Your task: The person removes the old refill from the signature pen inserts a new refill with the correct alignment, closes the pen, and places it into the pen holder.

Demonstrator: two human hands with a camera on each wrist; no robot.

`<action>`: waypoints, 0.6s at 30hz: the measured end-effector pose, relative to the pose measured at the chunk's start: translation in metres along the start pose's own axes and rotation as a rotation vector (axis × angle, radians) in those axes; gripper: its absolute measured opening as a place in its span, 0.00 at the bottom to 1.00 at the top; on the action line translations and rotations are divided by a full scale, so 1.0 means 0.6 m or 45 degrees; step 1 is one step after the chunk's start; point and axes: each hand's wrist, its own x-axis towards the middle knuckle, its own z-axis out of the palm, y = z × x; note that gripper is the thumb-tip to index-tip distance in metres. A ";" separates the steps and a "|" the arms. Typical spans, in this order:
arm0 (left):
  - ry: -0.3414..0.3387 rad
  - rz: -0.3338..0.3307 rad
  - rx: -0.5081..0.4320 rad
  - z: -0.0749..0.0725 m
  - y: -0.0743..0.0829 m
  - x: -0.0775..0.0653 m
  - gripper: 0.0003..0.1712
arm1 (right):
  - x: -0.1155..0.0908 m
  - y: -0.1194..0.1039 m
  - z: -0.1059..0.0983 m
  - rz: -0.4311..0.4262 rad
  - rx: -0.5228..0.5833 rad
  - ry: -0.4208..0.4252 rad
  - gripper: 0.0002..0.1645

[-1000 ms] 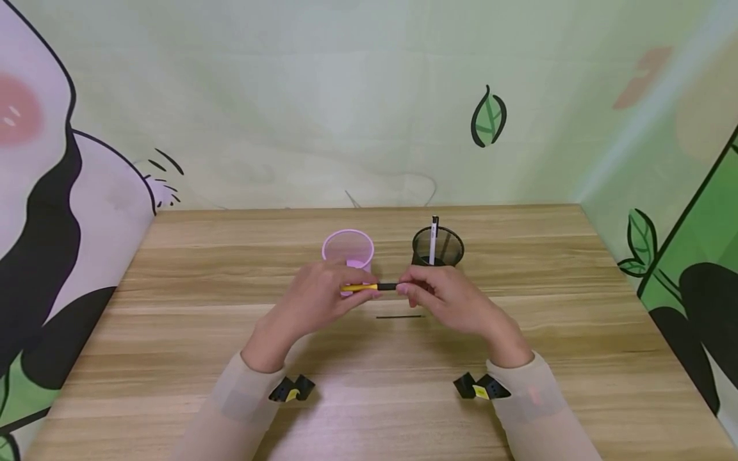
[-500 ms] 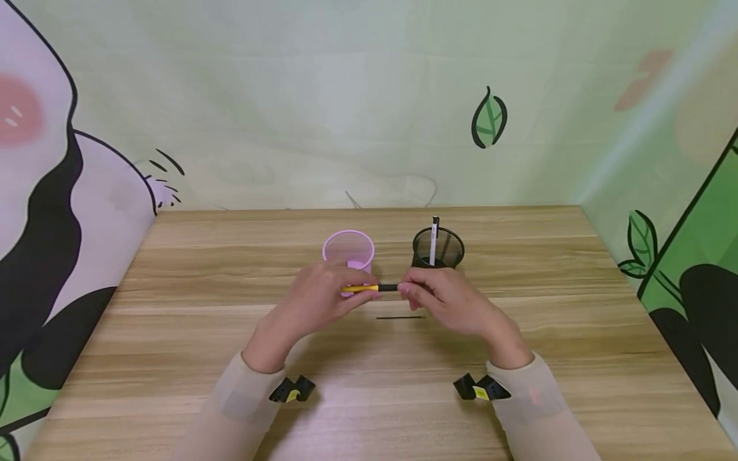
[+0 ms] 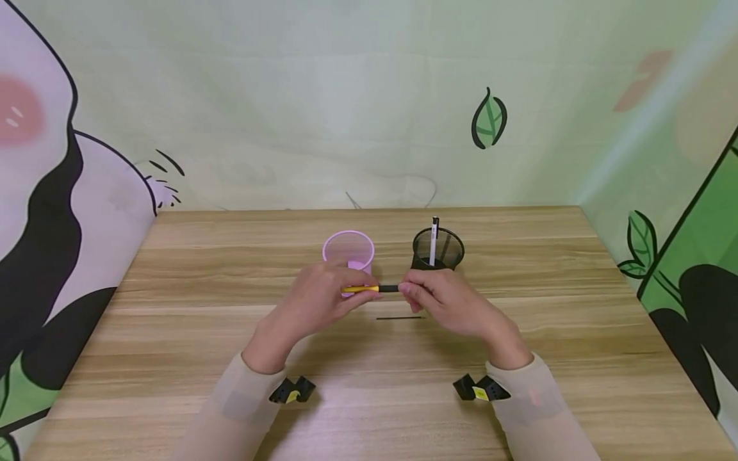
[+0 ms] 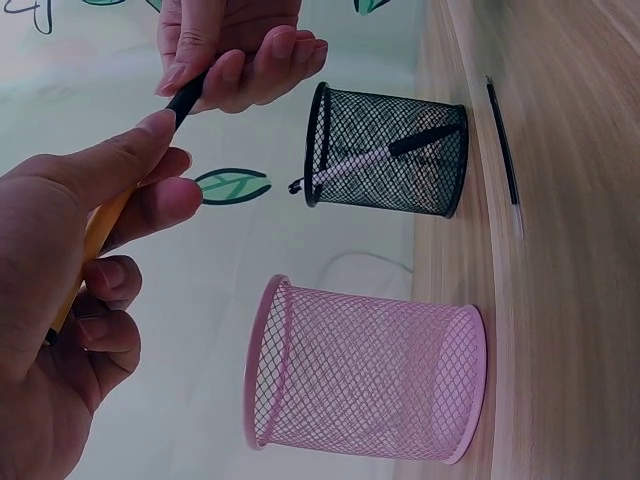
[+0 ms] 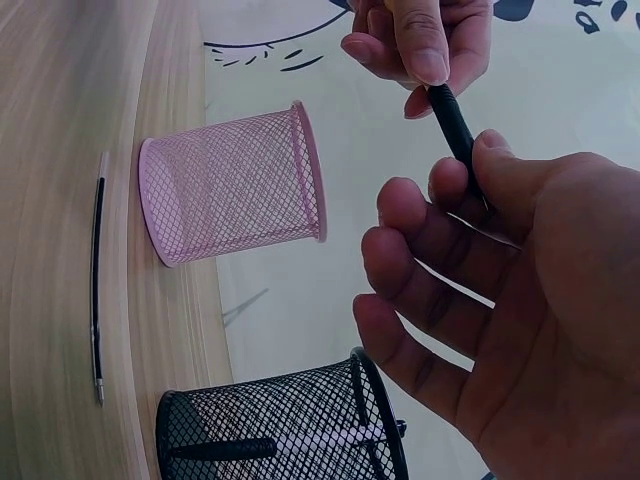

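Above the table, both hands hold one pen (image 3: 389,289) with a yellow barrel and a black grip end. My left hand (image 3: 323,291) grips the yellow barrel (image 4: 103,222) between thumb and fingers. At the black end, my right hand (image 3: 446,298) pinches with thumb and forefinger, its other fingers (image 5: 415,300) loosely bent. Below them a thin black ink refill (image 3: 399,318) lies on the tabletop; its clear end shows in the left wrist view. Whether the pen's two parts are joined tightly cannot be seen.
Behind the left hand stands a pink mesh pen holder (image 3: 348,246). A black mesh pen holder (image 3: 455,246) stands behind the right hand, with a white and black pen (image 3: 434,243) leaning in it. The wooden table (image 3: 230,243) meets a printed backdrop (image 3: 288,128) at its far edge.
The hands keep almost the same place and hold on the pen. The right hand's fingers shift very slightly at the black end. The refill and holders stay put.
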 end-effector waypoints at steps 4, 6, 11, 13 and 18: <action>0.004 0.010 -0.004 0.000 0.000 0.001 0.10 | 0.000 -0.001 -0.001 0.001 -0.015 -0.014 0.19; 0.009 0.014 -0.005 0.000 0.000 0.001 0.10 | 0.000 -0.002 -0.001 0.005 -0.016 -0.020 0.19; 0.025 0.026 -0.014 0.000 0.000 0.000 0.10 | 0.000 -0.002 0.000 0.018 -0.004 -0.035 0.19; 0.027 0.026 -0.015 0.000 -0.001 -0.001 0.09 | 0.000 -0.002 0.000 0.023 0.001 -0.039 0.19; 0.029 0.024 -0.006 0.001 -0.001 -0.002 0.08 | -0.001 -0.002 0.002 0.036 0.018 -0.042 0.19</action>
